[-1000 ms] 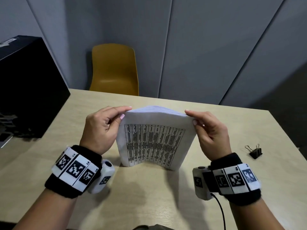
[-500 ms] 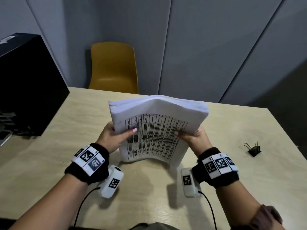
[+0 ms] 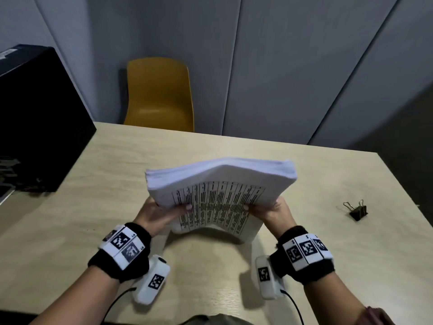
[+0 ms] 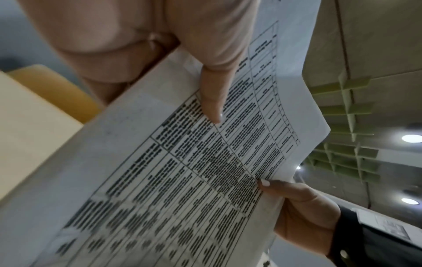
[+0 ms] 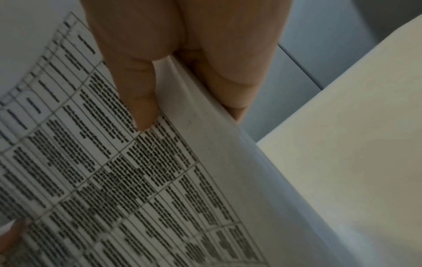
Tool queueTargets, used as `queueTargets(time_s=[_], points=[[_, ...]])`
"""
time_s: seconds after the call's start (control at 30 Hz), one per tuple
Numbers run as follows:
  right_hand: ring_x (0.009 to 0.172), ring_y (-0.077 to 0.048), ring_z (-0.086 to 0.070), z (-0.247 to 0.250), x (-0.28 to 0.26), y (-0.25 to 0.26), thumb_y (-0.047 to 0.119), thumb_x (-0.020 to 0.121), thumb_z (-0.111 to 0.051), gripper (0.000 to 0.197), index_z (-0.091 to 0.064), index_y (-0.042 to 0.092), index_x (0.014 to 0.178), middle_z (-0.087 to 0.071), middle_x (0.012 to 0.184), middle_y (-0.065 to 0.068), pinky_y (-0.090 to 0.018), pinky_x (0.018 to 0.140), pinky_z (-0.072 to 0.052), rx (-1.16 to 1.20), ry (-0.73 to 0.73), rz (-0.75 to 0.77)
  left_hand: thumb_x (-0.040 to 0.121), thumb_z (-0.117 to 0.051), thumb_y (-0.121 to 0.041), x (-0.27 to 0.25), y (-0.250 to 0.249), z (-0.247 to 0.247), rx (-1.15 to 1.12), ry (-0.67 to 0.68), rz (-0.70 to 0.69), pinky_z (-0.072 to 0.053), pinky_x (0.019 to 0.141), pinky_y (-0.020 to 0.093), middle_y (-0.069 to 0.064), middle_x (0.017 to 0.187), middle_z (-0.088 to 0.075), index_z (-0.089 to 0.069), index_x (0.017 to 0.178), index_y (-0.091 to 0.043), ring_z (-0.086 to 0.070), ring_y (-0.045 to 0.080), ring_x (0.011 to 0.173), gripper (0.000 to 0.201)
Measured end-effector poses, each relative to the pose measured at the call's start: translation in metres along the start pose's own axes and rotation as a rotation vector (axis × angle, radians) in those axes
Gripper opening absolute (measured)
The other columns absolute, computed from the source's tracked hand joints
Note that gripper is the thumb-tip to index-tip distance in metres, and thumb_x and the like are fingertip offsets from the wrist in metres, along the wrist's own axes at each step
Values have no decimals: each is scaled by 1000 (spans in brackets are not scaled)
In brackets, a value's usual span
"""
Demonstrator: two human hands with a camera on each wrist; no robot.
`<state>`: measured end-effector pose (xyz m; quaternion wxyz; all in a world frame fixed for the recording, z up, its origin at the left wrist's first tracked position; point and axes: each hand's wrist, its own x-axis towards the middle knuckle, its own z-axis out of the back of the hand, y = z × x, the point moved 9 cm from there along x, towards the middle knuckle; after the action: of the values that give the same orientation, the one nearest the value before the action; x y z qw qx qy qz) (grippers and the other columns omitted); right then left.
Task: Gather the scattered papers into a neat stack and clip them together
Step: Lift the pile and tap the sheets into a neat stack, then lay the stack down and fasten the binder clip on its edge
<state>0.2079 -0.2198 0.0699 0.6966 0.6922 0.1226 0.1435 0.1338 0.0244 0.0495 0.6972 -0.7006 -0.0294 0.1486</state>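
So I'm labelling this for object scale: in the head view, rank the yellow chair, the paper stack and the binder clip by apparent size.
1. Paper stack and yellow chair: look similar; the stack is nearer, so unranked.
2. Binder clip: clearly smallest.

White papers [image 3: 218,181] with black printed tables, mustard-yellow chair [image 3: 160,95], black binder clip [image 3: 357,211].

**Both hands raised, gripping at the sides**

Your left hand [image 3: 156,215] and right hand [image 3: 271,213] are lifted in front of you, thumbs laid over the near face, fingers wrapped behind. Both forearms angle inward, wrists banded in black.
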Motion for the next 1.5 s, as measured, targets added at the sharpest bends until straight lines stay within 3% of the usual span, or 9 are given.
queueTargets(time_s=[0.17,0.3,0.5,0.63,0.83,1.0,1.17,1.37,1.5], points=[[69,4,-66,-1,-7,-19,-13,64,-71,39,-73,26,66,-72,68,17,-23,71,-55,-75,-42,-58,55,-87,-18,-4,20,-5,-25,-41,52,-51,93,30,-3,101,-69,-58,114,-11,-65,-1,83,67],[67,6,-65,1,-4,-12,-22,70,-62,41,-67,18,75,-72,65,18,-13,64,-53,-31,-51,-35,32,-86,-43,2,12,-2,-5,-23,30,-52,84,26,-15,85,-74,-63,105,-16,-68,5,88,81],[65,8,-64,-5,-17,-49,-19,70,-65,44,-63,25,75,-70,63,19,-14,67,-52,-135,-115,-155,46,-82,-35,-5,50,-7,7,-15,127,-53,82,19,-18,85,-73,-62,106,-19,-67,4,94,65],[75,-16,-67,-2,-19,-61,-1,74,-71,21,-64,1,93,-70,83,-4,-34,75,-57,-146,-91,-312,73,-74,-15,-2,41,-4,131,-12,139,-54,69,21,-5,83,-73,-61,100,-12,-68,8,81,31],[77,-22,-64,-1,-33,-90,-6,72,-71,38,-54,6,104,-66,86,-6,-33,73,-56,-164,-21,-507,43,-86,-56,12,104,7,331,178,393,-50,93,45,5,109,-70,-58,114,-16,-67,22,99,86],[90,-28,-63,3,-62,-129,1,83,-60,36,-49,3,117,-64,102,-13,-33,78,-53,-249,-84,-705,33,-87,-49,0,144,-7,353,307,568,-42,104,46,6,115,-68,-59,118,-10,-63,24,107,98],[73,-18,-56,31,-61,-130,22,81,-62,9,-56,16,77,-60,77,-1,-24,60,-41,-606,-5,-677,76,-73,-10,-17,130,-33,318,319,637,-39,105,43,6,106,-68,-62,105,-9,-60,27,104,31],[81,-30,-66,129,-54,-119,14,75,-63,10,-61,21,68,-66,75,-5,-41,81,-56,-523,-339,-689,70,-78,-17,-4,136,-52,313,297,627,-36,106,51,12,111,-67,-60,112,-5,-58,33,111,47],[107,-30,-54,210,-47,-75,11,82,-58,22,-63,16,102,-54,119,-14,-30,88,-43,-694,-720,-546,35,-90,-48,10,151,-69,363,324,618,-38,104,55,14,123,-63,-55,123,-8,-58,33,114,103]])
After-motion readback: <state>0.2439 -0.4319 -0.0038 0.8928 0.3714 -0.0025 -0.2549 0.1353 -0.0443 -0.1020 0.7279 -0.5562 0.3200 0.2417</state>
